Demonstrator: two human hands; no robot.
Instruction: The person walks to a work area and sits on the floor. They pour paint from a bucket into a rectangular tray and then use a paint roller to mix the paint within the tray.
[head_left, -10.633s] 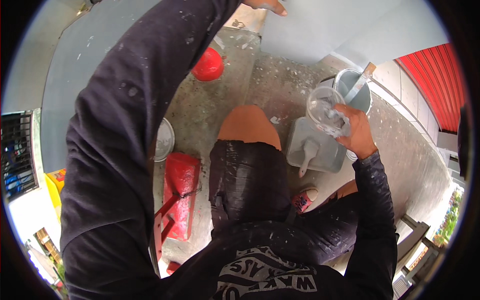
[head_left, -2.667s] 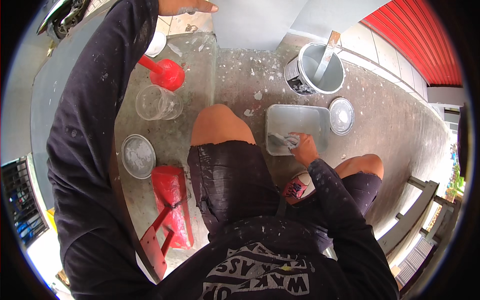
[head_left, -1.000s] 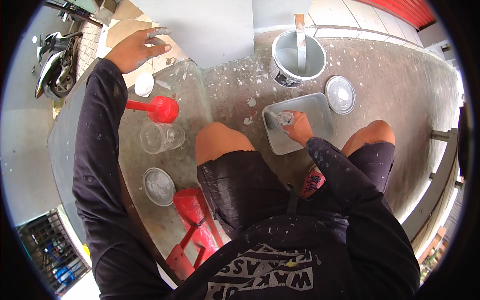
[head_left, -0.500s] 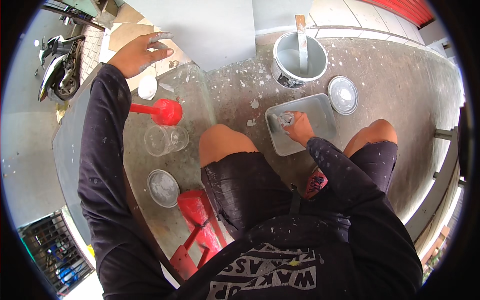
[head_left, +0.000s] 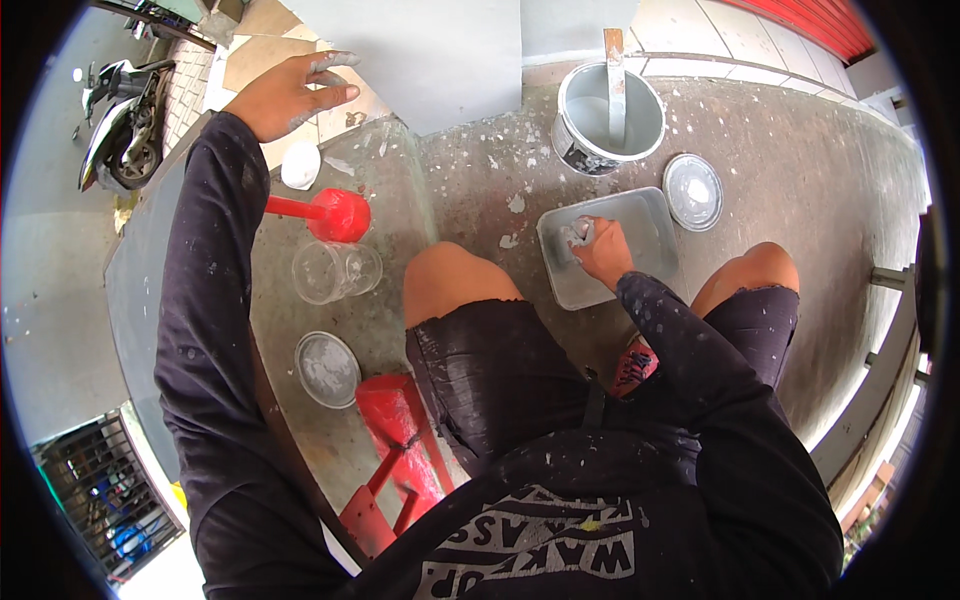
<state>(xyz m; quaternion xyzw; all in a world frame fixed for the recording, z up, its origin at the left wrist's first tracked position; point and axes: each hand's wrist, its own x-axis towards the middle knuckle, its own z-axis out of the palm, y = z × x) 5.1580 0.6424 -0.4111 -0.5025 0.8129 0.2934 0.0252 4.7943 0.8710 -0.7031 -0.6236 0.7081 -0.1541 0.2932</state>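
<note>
Head view shows us the paint-specked floor (head_left: 480, 185) and a pale grey wall (head_left: 430, 60). A paint bucket (head_left: 578, 152) stands just beyond a grey tray (head_left: 655, 250), with a round lid (head_left: 693, 190) beside both. Our left hand (head_left: 280, 97) is near the wall, its grip released, fingers spread. Our right hand (head_left: 606, 252), over the tray, is clenched around a mostly hidden grey-smeared object (head_left: 578, 233) we cannot identify.
</note>
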